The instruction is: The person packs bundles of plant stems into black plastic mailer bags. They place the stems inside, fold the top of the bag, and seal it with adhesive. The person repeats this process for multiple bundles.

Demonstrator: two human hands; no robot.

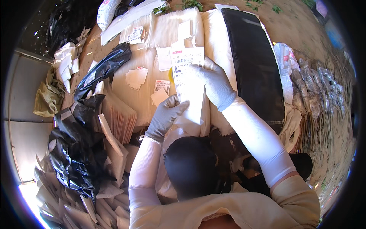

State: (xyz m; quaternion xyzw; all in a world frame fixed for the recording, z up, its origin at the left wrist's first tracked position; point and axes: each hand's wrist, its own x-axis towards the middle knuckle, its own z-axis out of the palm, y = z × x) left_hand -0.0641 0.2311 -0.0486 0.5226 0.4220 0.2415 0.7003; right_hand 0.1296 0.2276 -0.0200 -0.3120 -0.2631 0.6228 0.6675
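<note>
My left hand point(167, 116), in a grey-coated work glove, pinches the lower left edge of a long white printed label sheet point(190, 94). My right hand point(214, 83), in a matching glove, holds the same sheet by its upper right side. The sheet bears barcodes and printed writing. Behind it lie stacks of pale padded envelopes point(127, 100) with small label slips point(137, 76) on them. Part of a yellow ring point(171, 75) shows at the sheet's left edge. To the right of my hands is a stack of black plastic mailing bags point(254, 65).
Crumpled black plastic bags point(77, 148) lie at left, above a heap of loose padded envelopes point(65, 203). Plastic-wrapped bundles of stems point(317, 86) lie on the ground at right, beside a white plastic bag point(286, 68). Green leaves point(192, 4) are at the far edge.
</note>
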